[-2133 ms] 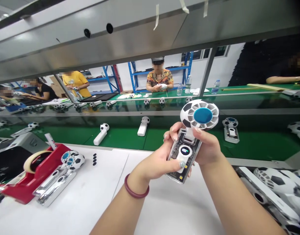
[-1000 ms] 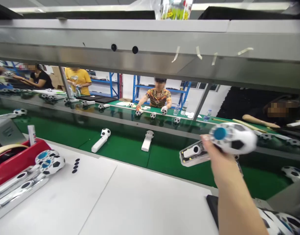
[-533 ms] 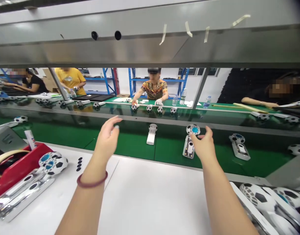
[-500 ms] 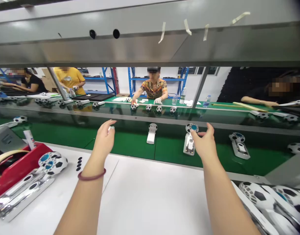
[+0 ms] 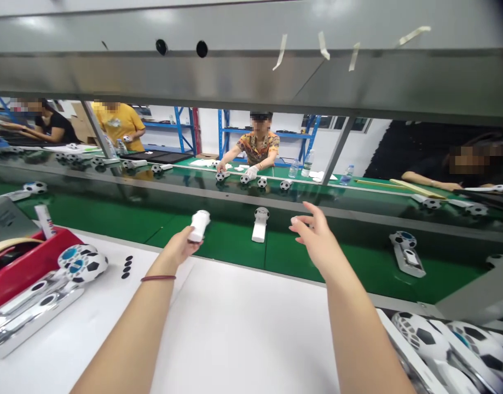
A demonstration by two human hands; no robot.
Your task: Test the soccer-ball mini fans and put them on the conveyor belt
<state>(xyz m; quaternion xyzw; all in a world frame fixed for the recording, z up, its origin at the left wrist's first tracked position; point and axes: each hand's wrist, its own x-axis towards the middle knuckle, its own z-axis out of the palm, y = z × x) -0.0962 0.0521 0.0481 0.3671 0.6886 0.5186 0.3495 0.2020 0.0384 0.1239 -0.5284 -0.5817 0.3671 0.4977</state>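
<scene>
At frame centre, the left hand [image 5: 178, 249] grips a white fan handle [image 5: 199, 225] over the green belt [image 5: 111, 219], apparently lifting it off. The right hand [image 5: 317, 241] hovers right of it, fingers loosely spread, holding nothing, near another fan [image 5: 260, 224]. Bringing the handle to the white table [image 5: 251, 328] seems next.

Tape dispenser [image 5: 13, 268] far left on table [image 5: 243, 328], conveyor belt [image 5: 235, 241] behind, fans [image 5: 452, 350] right.
</scene>
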